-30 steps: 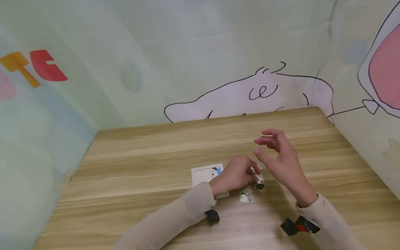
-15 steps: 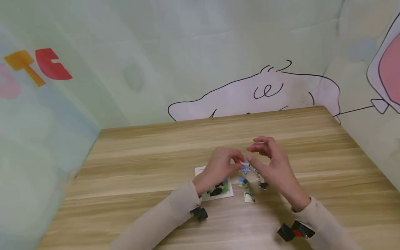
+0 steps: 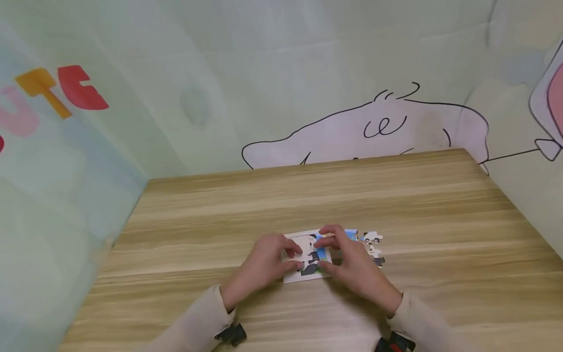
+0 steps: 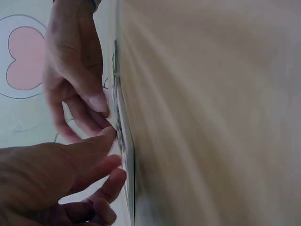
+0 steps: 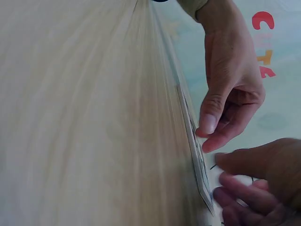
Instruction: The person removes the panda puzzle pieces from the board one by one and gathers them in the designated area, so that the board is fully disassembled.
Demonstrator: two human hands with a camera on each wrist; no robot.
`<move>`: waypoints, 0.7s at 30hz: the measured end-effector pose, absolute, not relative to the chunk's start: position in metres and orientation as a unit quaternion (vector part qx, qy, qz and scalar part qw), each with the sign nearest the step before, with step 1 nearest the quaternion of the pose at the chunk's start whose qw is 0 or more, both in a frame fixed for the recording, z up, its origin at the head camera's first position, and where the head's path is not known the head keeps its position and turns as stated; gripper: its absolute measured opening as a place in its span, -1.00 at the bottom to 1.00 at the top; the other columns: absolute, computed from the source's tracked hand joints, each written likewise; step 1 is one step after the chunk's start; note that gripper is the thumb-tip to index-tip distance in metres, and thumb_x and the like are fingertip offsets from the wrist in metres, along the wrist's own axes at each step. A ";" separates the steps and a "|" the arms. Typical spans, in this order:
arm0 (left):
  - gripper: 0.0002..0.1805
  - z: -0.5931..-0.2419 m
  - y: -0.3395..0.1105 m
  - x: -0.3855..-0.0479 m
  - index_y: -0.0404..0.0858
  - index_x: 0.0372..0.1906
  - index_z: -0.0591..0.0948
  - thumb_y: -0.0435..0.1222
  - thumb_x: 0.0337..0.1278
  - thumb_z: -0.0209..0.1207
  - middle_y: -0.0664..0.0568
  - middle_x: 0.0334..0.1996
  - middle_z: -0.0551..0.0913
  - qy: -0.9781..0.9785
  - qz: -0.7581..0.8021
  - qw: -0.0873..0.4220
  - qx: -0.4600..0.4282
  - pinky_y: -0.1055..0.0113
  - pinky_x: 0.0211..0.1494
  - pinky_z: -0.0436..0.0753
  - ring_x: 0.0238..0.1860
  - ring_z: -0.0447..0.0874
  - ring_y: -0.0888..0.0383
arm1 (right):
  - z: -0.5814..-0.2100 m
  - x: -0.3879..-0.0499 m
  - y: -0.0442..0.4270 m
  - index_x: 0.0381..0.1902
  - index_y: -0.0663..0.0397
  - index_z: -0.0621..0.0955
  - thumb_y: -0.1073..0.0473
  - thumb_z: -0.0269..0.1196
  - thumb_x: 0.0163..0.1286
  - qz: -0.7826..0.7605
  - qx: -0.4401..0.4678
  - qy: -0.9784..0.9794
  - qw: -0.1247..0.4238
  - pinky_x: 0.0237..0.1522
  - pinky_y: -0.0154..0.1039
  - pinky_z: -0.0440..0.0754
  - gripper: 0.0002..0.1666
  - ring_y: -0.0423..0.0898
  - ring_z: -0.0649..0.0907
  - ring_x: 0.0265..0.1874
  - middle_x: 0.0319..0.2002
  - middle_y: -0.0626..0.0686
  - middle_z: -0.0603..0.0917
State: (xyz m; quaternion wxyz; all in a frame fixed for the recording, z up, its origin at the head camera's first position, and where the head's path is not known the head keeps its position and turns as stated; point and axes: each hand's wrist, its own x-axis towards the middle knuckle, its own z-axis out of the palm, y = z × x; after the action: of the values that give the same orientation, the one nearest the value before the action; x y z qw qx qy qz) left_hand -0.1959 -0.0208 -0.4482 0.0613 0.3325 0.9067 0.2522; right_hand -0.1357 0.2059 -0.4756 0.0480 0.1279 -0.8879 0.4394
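A small white puzzle board (image 3: pixel 305 242) with part of a panda picture (image 3: pixel 311 268) in it lies on the table. My left hand (image 3: pixel 259 264) is over the board's left side, thumb and fingertips low by its surface, with a gap between them and no piece visible there. From the right, my right hand (image 3: pixel 356 266) reaches over the board's right edge, fingers bent loosely and thumb apart from them. To its right lie loose pieces: a panda-face piece (image 3: pixel 373 238), a black-and-white piece (image 3: pixel 376 255) and a blue piece (image 3: pixel 351 234), partly hidden by that hand.
The wood-grain table (image 3: pixel 211 220) extends around the board on all sides. Behind it stands a pale wall covering (image 3: pixel 281 88) printed with a cartoon animal and coloured letters. Each wrist carries a black camera, such as the left one (image 3: pixel 233 335).
My left hand has moved left and nearer from the loose pieces to the board's left side. My right hand has come down and left, onto the board's right side.
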 end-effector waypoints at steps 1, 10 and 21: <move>-0.78 -0.450 -0.020 -0.193 -0.17 -0.16 0.85 -0.18 0.14 0.57 0.10 -0.34 0.78 0.906 0.247 0.061 0.338 0.31 -0.09 0.51 -0.27 0.61 0.17 | -0.477 -0.135 0.205 0.33 0.02 0.44 0.34 0.53 0.27 0.428 0.131 -0.893 0.050 0.30 0.21 0.60 -0.26 0.10 0.78 0.20 0.08 -0.09 0.86; -0.73 -0.453 -0.012 -0.177 -0.19 -0.19 0.79 -0.14 0.10 0.59 0.08 -0.25 0.71 0.917 0.247 0.085 0.302 0.26 -0.02 0.44 -0.16 0.50 0.14 | -0.478 -0.134 0.198 0.31 0.03 0.45 0.38 0.53 0.24 0.398 0.134 -0.906 0.050 0.28 0.23 0.56 -0.25 0.08 0.77 0.22 0.09 -0.07 0.86; -0.74 -0.456 -0.007 -0.181 -0.16 -0.29 0.71 -0.22 0.07 0.61 0.13 -0.39 0.68 0.907 0.293 0.115 0.281 0.35 -0.15 0.45 -0.32 0.50 0.22 | -0.477 -0.133 0.196 0.30 0.01 0.45 0.39 0.52 0.25 0.397 0.126 -0.908 0.042 0.27 0.24 0.56 -0.27 0.10 0.76 0.24 0.09 -0.05 0.86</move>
State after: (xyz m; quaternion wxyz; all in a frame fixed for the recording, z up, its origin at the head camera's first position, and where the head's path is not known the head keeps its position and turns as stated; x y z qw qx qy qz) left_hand -0.1807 -0.0075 -0.4556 0.1146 0.2807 0.9067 0.2931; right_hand -0.1335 0.1964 -0.4767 0.0417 0.1263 -0.9083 0.3966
